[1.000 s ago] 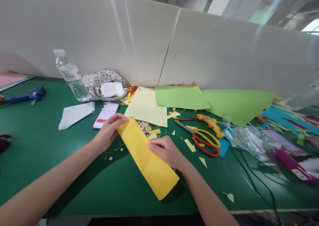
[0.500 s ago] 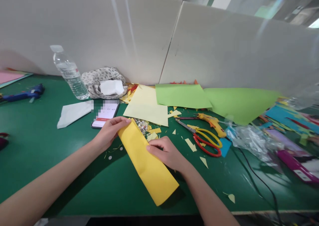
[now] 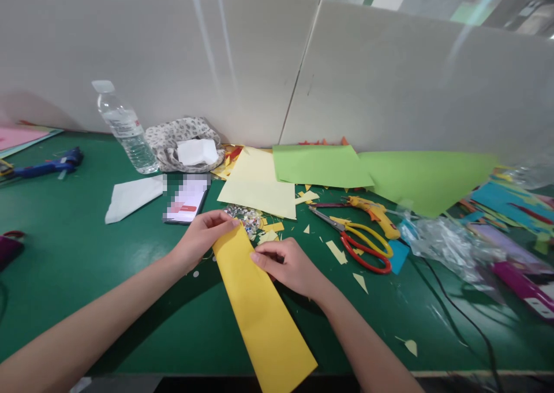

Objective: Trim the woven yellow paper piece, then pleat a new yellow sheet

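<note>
A folded strip of yellow paper (image 3: 264, 312) slants from the middle of the view down to the table's front edge. My left hand (image 3: 205, 237) pinches its upper end between thumb and fingers. Lower along the right-hand edge, my right hand (image 3: 283, 263) grips the same paper, thumb on top and fingers curled behind. Just beyond the hands lie a small heap of shiny beads or sequins (image 3: 247, 219) and some yellow paper scraps (image 3: 272, 227). Scissors with one red and one yellow handle (image 3: 355, 240) rest to the right, their blades partly apart.
A phone (image 3: 188, 199), a white tissue (image 3: 132, 197) and a water bottle (image 3: 127, 130) are at the left. Pale yellow paper (image 3: 262, 182) and green sheets (image 3: 320, 165) lie along the partition. A yellow glue gun (image 3: 374, 215), its cord and crumpled clear plastic (image 3: 450, 243) occupy the right.
The yellow paper has shifted down towards me, its lower end now reaching past the table's edge. My left hand has moved slightly right and down, closer to my right hand.
</note>
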Tool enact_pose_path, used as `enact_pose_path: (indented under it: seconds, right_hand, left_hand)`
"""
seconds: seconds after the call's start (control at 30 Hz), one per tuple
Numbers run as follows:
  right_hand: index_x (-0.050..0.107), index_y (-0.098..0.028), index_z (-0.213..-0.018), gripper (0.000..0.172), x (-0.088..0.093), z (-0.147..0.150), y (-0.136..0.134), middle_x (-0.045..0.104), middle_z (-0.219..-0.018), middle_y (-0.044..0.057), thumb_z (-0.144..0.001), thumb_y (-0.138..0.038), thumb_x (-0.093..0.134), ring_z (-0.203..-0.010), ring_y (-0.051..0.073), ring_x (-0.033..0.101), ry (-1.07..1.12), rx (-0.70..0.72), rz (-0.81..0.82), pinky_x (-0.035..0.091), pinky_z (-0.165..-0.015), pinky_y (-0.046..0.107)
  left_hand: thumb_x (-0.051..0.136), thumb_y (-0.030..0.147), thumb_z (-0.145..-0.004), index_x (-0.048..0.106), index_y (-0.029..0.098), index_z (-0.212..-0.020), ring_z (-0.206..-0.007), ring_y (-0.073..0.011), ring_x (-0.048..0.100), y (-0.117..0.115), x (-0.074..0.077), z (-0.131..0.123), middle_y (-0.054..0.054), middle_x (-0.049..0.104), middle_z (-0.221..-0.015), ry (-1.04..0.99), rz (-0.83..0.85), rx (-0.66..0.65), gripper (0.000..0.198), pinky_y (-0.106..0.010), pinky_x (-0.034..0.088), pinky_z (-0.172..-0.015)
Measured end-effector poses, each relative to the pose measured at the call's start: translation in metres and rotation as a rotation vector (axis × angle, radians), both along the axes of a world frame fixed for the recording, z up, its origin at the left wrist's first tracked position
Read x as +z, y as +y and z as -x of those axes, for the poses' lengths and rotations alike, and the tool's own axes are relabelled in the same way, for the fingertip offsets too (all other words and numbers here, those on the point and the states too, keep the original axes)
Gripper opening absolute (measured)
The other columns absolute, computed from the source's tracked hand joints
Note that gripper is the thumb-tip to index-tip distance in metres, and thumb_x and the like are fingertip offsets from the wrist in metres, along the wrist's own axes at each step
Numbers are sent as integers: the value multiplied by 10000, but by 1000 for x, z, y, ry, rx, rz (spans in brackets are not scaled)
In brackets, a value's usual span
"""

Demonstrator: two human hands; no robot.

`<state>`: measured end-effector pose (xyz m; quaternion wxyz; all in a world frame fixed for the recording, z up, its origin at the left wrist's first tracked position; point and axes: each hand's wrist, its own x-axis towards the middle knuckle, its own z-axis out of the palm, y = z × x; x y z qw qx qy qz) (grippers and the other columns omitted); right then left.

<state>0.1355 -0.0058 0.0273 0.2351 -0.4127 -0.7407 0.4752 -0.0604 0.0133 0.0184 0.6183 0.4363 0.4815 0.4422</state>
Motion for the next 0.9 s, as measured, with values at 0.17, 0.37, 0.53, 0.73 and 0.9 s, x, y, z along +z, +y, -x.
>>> enact_pose_path:
  seconds: [0.17,0.37,0.53,0.73,0.9]
  right_hand:
    - [591,-159,-683,270,-1,1,0,430,-576,-27,-833,-355,483,-520,85,329,14,-22,46,241,-471,229]
    - [629,-152,-728,240,1,4,-1,502,-583,-14,-807,-356,530,-520,92,435,42,-38,181,300,-472,215]
    - [656,-147,-796,245,1,9,-2,615,-735,28,-787,-376,568,-637,121,533,123,-93,276,382,-542,219]
    - [641,-172,-884,266,-1,15,-4,657,-764,15,-744,-399,631,-702,132,598,239,-151,381,434,-604,220]
    - [619,-180,-942,324,-3,16,-7,682,-824,42,-737,-430,637,-784,167,638,282,-122,432,469,-672,260]
  left_hand:
    - [711,369,-663,618,184,-682,-595,-112,577,1,-2,1,-9,651,-713,-6,31,-10,208,-199,422,-531]
    - [707,329,-672,614,167,-670,-626,-116,593,2,-3,1,-18,662,-728,-40,60,-57,187,-199,448,-568]
    - [713,293,-655,608,154,-663,-586,-116,593,5,0,2,-16,662,-687,-80,135,-23,175,-198,451,-539]
    - [721,269,-630,571,152,-605,-536,-112,577,6,2,3,-2,642,-628,-93,139,45,192,-198,443,-500]
    - [741,295,-614,571,152,-600,-545,-112,581,4,-2,3,-14,664,-712,-87,116,24,223,-207,443,-499]
